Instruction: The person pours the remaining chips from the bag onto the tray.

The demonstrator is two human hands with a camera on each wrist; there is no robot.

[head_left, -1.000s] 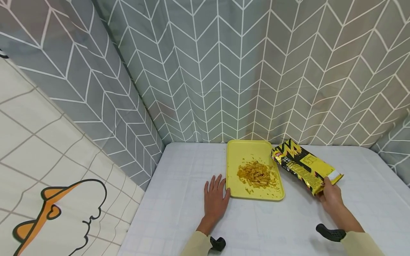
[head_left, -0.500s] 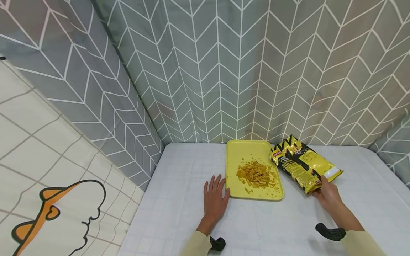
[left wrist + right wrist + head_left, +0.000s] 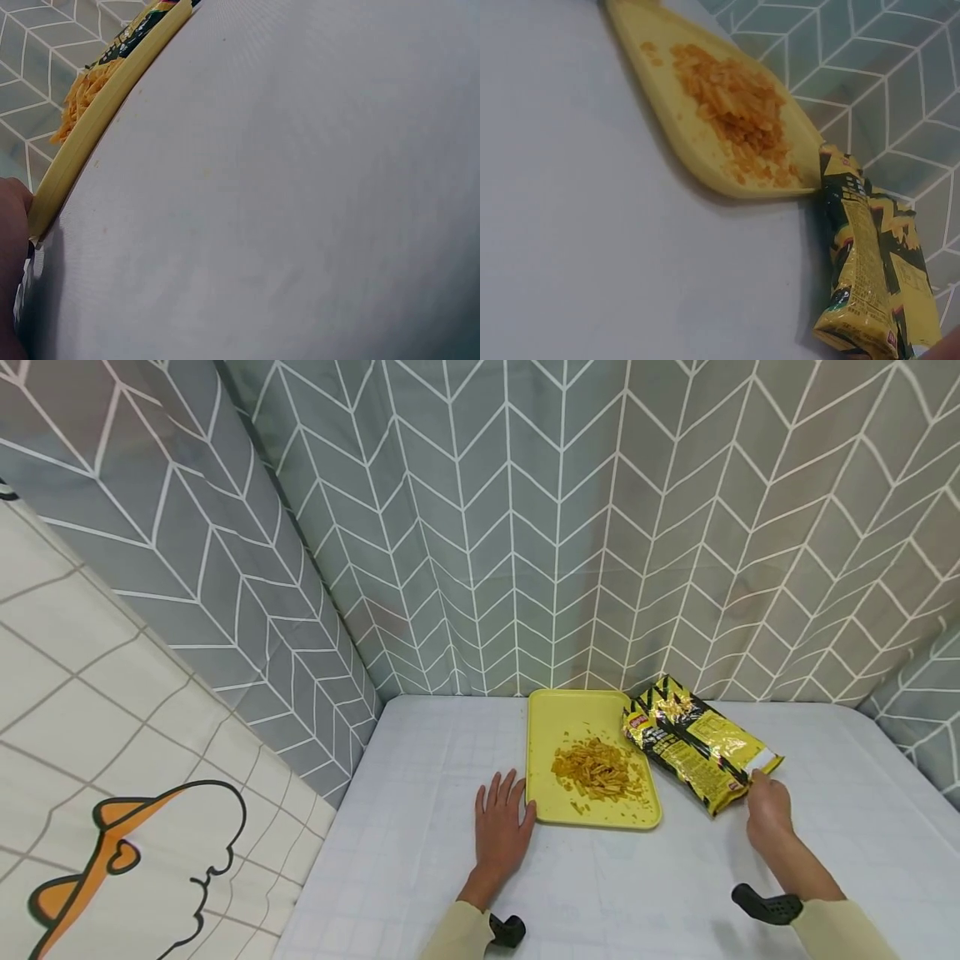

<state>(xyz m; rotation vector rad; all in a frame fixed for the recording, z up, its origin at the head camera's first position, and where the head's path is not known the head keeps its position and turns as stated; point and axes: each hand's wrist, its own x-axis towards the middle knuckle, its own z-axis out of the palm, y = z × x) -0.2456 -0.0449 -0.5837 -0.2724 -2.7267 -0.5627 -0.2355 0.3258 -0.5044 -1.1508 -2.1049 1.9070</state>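
Right hand (image 3: 767, 810) has lowered the bag (image 3: 697, 752) over the last second: it was tilted up off the table, and now lies flat just right of the tray (image 3: 542, 727), fingers at its near corner; grip or mere touch, cannot tell. Left hand (image 3: 501, 827) unchanged, spread flat on the table (image 3: 420, 860), thumb against the tray's left rim. Judgement: pouring is over, bag set aside. Bag is yellow-black foil, crinkled, flattened. Snack pile (image 3: 598, 768) sits mid-tray, crumbs scattered around it. Chevron curtain (image 3: 525, 527) behind.
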